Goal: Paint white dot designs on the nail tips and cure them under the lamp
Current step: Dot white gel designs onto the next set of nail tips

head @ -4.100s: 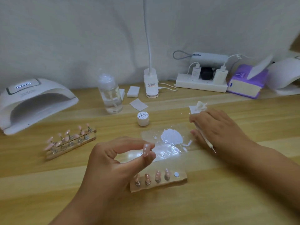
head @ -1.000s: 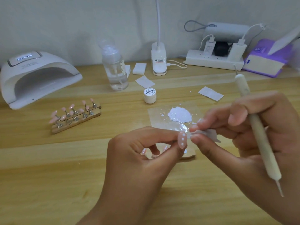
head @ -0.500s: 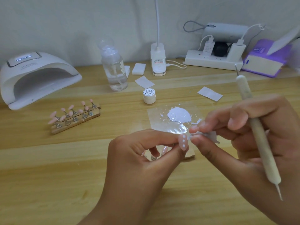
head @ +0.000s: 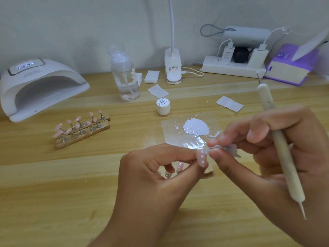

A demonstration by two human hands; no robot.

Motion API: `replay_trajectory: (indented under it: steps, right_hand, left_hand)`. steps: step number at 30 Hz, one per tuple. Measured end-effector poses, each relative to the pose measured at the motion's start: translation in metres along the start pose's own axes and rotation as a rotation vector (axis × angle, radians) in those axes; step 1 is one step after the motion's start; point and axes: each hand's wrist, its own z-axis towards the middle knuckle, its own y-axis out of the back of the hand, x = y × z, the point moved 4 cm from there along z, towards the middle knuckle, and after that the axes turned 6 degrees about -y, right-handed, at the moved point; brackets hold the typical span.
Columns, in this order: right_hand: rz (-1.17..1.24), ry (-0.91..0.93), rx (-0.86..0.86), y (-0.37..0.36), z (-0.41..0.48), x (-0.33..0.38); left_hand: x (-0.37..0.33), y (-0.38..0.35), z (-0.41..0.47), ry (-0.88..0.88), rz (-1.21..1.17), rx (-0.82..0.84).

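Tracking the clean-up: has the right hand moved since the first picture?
Yes: the right hand moved from beside the paint film toward the person, to the nail tip in the left hand.

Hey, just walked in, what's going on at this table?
A person is decorating fake nails. The left hand pinches a pink nail tip that carries three white dots. The right hand holds a dotting tool and, with its fingertips, pinches a small wipe right at the tip's edge. White paint sits on a clear sheet behind the hands, near a small jar. More pink tips stand on wooden racks near the curing lamp, whose display is lit.
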Motion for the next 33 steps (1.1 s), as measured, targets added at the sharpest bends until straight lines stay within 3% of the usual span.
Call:
replay_trajectory:
  steps: [33]
  right_hand:
    - [-0.005,-0.011,-0.005,-0.0010,-0.0020,0.0033]
  left_hand:
    - [-0.0053,-0.0005,0.0024,-0.004,0.044,0.014]
